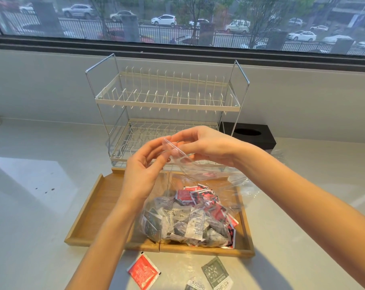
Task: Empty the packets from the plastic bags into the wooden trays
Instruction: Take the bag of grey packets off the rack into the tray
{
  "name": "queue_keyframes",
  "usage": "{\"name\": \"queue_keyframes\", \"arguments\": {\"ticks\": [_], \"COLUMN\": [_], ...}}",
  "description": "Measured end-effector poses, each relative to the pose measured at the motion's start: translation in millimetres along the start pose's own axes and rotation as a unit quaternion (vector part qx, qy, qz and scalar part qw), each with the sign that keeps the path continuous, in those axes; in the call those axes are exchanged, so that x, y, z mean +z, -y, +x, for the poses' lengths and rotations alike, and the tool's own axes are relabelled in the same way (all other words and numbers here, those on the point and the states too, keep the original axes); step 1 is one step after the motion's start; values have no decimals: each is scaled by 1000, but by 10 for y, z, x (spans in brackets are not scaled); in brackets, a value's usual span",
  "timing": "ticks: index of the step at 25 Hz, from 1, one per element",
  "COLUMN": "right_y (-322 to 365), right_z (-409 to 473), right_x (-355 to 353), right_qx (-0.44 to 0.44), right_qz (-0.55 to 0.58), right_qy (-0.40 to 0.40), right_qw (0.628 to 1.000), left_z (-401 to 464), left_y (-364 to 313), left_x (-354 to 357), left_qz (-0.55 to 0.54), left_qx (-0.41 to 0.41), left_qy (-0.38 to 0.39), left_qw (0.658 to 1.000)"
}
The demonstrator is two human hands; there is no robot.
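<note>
Pinching the clear plastic bag's (198,174) mouth, both hands (143,170) (206,144) hold it above the right wooden tray (247,233), packets (190,218) lying toward 6 o'clock.

Plastic bag (198,208) showing clear, see-through. Packets inside (190,225) showing white with grey print, some dark grey; red ones with black-white marks (198,195) lying toward 12 o'clock. Wooden trays (87,216) appearing light tan. At 6 o'clock on pale counter (31,206): red packet (143,272) with white print, grey-green packet (217,274) with white pattern. Dish rack (167,101) looking cream-white, chrome frame. Box (252,135) at 2 o'clock reading black.
</note>
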State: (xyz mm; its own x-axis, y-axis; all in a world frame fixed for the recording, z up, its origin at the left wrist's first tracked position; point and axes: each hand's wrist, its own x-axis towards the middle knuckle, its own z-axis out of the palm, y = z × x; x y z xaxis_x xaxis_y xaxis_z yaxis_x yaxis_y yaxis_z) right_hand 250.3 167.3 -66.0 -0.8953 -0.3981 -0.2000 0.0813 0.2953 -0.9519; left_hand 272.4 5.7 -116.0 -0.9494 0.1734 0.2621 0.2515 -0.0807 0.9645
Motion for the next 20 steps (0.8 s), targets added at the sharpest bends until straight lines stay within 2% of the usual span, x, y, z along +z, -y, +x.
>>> {"name": "queue_keyframes", "arguments": {"ticks": [3,5,8,10,11,13,16,18,20], "right_y": [8,47,194,272,269,188,18,-22,15], "right_z": [-4,-21,-81,-120,-125,-92,-80,-133,-202], "right_x": [18,8,-162,-322,-360,-349,-291,-321,-373], "right_qx": [5,1,-40,-76,-84,-53,56,56,17], "right_qz": [5,-34,-28,3,-16,-72,-103,-146,-161], "right_qy": [7,7,-48,-86,-90,-49,85,147,134], "right_qw": [1000,999,998,993,992,995,989,977,978], "left_z": [-5,1,1,-14,-21,-41,-41,-19,-3], "left_y": [1,14,88,117,121,115,109,119,121], "left_x": [-2,7,-55,-122,-139,-145,-125,-145,-156], "left_qz": [-5,18,80,74,73,79,69,64,65], "left_qx": [4,10,6,-21,-25,-17,-13,-20,-22], "left_qy": [11,7,-39,-58,-51,-40,-49,-67,-69], "left_qw": [1000,1000,996,995,996,996,996,996,995]}}
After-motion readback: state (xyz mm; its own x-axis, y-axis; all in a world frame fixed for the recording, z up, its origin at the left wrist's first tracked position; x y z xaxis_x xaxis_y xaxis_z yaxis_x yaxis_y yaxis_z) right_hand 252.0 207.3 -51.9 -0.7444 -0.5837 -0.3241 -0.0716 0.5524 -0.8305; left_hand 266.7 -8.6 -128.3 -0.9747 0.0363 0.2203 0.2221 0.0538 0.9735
